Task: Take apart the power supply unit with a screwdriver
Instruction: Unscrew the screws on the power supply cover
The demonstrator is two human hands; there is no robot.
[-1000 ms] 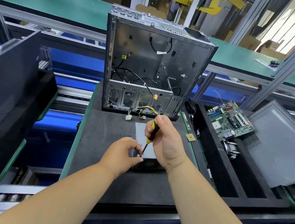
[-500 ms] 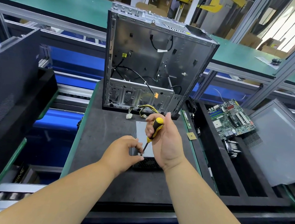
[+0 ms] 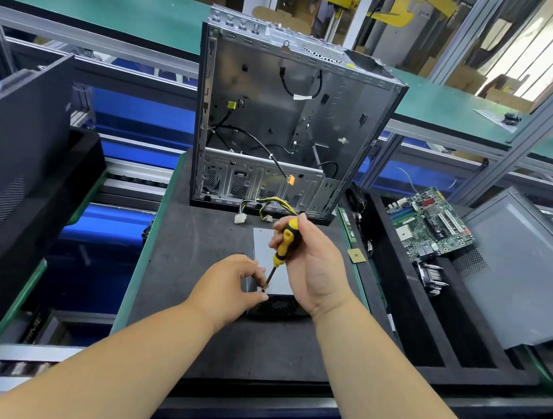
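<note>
While your left hand [image 3: 228, 285] pinches at the near left corner of the power supply unit [image 3: 270, 263], fingertips closed around the spot where the tip lands, your right hand [image 3: 309, 268] wraps the yellow-and-black handle of the screwdriver [image 3: 283, 244], fingers curled round it, thumb up along the grip. Whether a loose screw sits between those left fingertips cannot be told; it is too small. The unit lies flat on the dark mat [image 3: 195, 245], its grey lid up and its black vented end facing you, and every place that follows is reckoned from it. Keep the shaft square to the screw head rather than leaning as it does now, press down before you turn, and let the left fingers steady the blade low and catch the screw as it rises, since it could easily roll off the mat. Just beyond the unit trails its yellow-and-black cable bundle [image 3: 268, 208] with a white plug; mind it does not snag. Behind that stands the open computer case [image 3: 278, 123], upright. Off to the unit's right a motherboard [image 3: 428, 223] rests in a black tray [image 3: 396, 292], well apart.
</note>
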